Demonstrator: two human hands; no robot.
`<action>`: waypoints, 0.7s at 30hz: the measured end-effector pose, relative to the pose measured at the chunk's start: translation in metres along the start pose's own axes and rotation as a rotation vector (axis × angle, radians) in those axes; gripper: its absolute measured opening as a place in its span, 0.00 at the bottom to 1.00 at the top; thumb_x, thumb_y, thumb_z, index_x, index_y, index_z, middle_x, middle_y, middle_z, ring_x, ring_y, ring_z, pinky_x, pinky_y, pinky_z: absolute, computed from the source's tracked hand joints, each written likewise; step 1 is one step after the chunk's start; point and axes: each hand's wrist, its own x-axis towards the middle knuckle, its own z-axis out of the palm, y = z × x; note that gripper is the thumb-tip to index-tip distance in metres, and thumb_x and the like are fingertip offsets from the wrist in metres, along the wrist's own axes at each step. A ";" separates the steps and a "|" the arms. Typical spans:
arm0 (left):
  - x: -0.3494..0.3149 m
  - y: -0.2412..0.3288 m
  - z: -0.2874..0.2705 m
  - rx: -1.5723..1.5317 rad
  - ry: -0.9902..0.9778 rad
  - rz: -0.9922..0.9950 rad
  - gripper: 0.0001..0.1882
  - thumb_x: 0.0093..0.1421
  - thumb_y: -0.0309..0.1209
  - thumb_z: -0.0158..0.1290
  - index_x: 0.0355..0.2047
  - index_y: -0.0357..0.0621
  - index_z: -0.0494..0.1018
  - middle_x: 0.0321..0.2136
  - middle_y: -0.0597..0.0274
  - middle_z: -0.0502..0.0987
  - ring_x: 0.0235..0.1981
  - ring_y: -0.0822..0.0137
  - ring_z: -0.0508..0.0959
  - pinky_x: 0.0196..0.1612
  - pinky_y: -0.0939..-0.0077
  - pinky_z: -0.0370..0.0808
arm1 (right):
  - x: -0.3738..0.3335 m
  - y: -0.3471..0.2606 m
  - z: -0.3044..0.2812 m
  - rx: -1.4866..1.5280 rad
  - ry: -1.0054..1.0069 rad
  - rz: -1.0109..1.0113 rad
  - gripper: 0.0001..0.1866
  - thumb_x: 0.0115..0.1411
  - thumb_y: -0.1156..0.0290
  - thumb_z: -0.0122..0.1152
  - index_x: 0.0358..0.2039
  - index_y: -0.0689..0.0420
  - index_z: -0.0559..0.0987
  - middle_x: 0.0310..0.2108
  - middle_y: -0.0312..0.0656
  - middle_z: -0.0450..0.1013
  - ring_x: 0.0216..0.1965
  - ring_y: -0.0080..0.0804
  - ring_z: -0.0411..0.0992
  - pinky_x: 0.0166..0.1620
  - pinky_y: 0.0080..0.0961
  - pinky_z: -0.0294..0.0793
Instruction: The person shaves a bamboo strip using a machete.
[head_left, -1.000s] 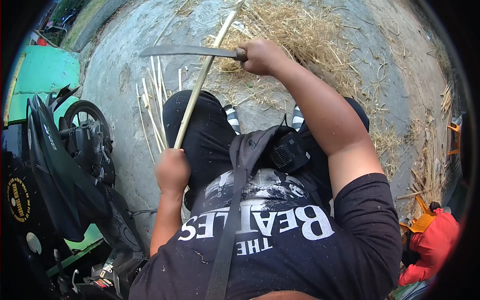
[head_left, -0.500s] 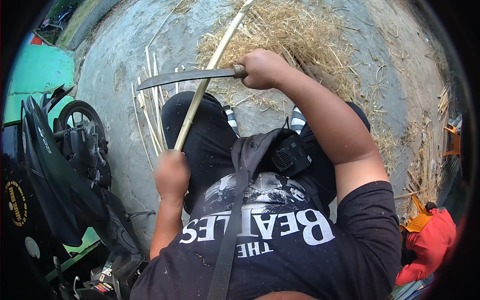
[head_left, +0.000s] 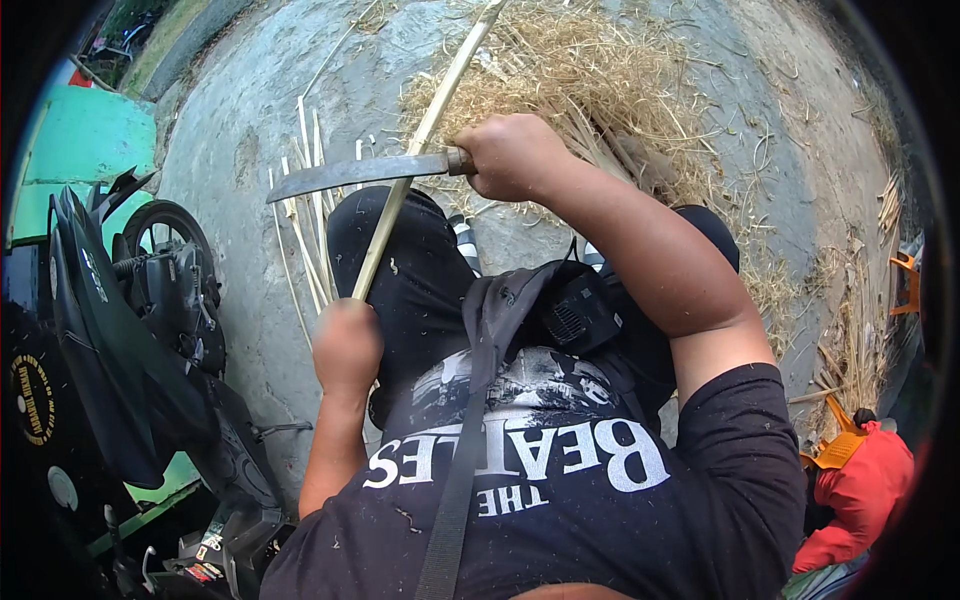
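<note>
My left hand [head_left: 347, 345] is closed round the lower end of a long pale bamboo strip [head_left: 430, 115], which slants up and to the right past my left knee. My right hand [head_left: 512, 157] grips the wooden handle of a machete [head_left: 340, 178]. Its long, slightly curved blade points left and lies across the strip, above my knee. The fingers of my left hand look blurred. Beyond my left knee, several thin split strips [head_left: 305, 225] lie on the ground.
A heap of curly shavings [head_left: 590, 75] covers the concrete ground [head_left: 240, 150] ahead. A dark motorcycle [head_left: 150, 330] stands at the left beside a green wall [head_left: 90, 140]. At the lower right sits a person in red [head_left: 860, 490] on an orange chair [head_left: 840, 440].
My right hand has drawn the machete slightly left and toward me along the strip, and the blade face now shows lighter. My left hand keeps its hold, nearly still.
</note>
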 end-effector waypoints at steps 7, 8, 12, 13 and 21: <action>0.010 0.011 -0.004 0.011 -0.002 0.004 0.24 0.72 0.51 0.46 0.31 0.41 0.69 0.20 0.42 0.76 0.24 0.34 0.77 0.26 0.43 0.71 | 0.008 0.037 0.001 0.130 -0.004 0.112 0.10 0.51 0.66 0.63 0.35 0.50 0.83 0.34 0.48 0.81 0.39 0.51 0.80 0.43 0.46 0.80; 0.011 0.010 -0.003 0.039 -0.029 0.004 0.24 0.72 0.51 0.46 0.32 0.41 0.69 0.20 0.42 0.76 0.24 0.34 0.78 0.26 0.43 0.71 | 0.009 0.037 0.002 0.128 0.006 0.112 0.10 0.51 0.66 0.63 0.35 0.50 0.83 0.34 0.48 0.81 0.39 0.51 0.80 0.43 0.46 0.80; 0.004 -0.001 0.000 -0.014 -0.025 0.023 0.24 0.72 0.51 0.46 0.32 0.40 0.69 0.21 0.41 0.76 0.25 0.33 0.77 0.26 0.42 0.71 | 0.005 0.013 -0.002 0.080 -0.027 0.005 0.13 0.51 0.65 0.62 0.38 0.51 0.84 0.39 0.46 0.82 0.42 0.48 0.81 0.47 0.44 0.81; 0.005 0.001 -0.002 -0.045 -0.005 0.028 0.24 0.72 0.51 0.46 0.32 0.40 0.68 0.21 0.41 0.76 0.25 0.33 0.77 0.27 0.42 0.71 | 0.010 0.024 -0.006 0.115 -0.063 0.071 0.12 0.52 0.65 0.62 0.37 0.51 0.84 0.38 0.46 0.82 0.42 0.48 0.81 0.46 0.44 0.81; 0.010 0.000 0.001 -0.075 -0.030 0.043 0.25 0.73 0.51 0.46 0.30 0.40 0.68 0.20 0.41 0.75 0.24 0.33 0.76 0.25 0.43 0.70 | 0.008 0.018 0.005 0.109 0.031 0.008 0.08 0.52 0.65 0.62 0.33 0.50 0.83 0.32 0.46 0.81 0.38 0.49 0.81 0.42 0.45 0.80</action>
